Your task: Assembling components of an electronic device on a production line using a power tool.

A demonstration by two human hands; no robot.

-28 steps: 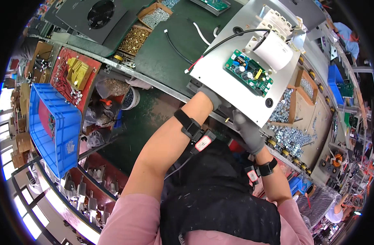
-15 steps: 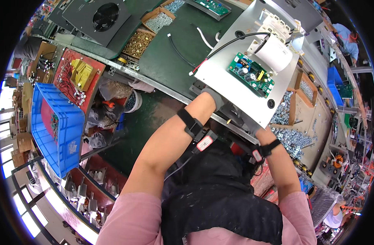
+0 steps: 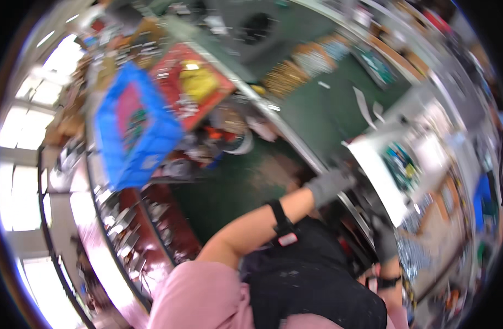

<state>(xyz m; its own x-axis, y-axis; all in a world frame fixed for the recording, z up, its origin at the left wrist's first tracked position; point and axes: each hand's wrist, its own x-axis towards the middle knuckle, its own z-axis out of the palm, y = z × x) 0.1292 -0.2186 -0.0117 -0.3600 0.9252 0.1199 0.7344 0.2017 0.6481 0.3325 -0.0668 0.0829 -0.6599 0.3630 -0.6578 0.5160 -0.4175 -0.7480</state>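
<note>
The pale plate (image 3: 373, 175) sits at the near edge of the green worktop (image 3: 323, 104), in front of the person; the green board (image 3: 400, 167) lies on the plate, with the white cylinder (image 3: 431, 153) just beyond it; motion blur softens everything. The gloved left hand (image 3: 332, 186) is just left of the plate, its fingers running into a dark part (image 3: 361, 186) beside the plate's near edge; whether its grip is clamped on that part or only touching it, one cannot tell. The gloved right hand (image 3: 384, 241) is just below the plate's lower corner, its fingertips blurred into the dark there; its grip, too, one cannot tell as apart or together. A white cable (image 3: 363, 107) lies above the plate; brass screws (image 3: 284, 78) and silver screws (image 3: 312, 63) stand well to its upper left, near a dark fan panel (image 3: 246, 41); a blue crate (image 3: 166, 134) and a yellow box (image 3: 199, 82) are far left of the plate; loose fasteners (image 3: 411, 257) spread below it, right of the right hand.
</note>
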